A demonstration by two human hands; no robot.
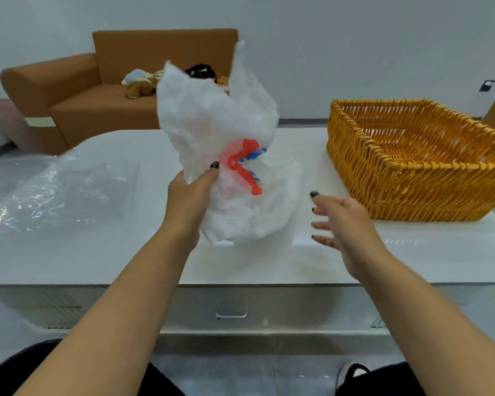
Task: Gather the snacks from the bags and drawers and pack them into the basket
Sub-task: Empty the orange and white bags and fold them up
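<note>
While the left hand (190,192) grips a crumpled white plastic bag (226,144) above the tabletop (126,252), its fingers are clamped on the plastic. The right hand (346,224) hovers beside it, fingers apart. The wicker basket (412,178) sits at right.

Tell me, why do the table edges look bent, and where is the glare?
Head view: the wide-angle lens bows the white table; glare glints off the clear plastic sheet at left; the crumpled white plastic bag in the left hand looks soft, blurred; the orange wicker basket is sharper.
</note>
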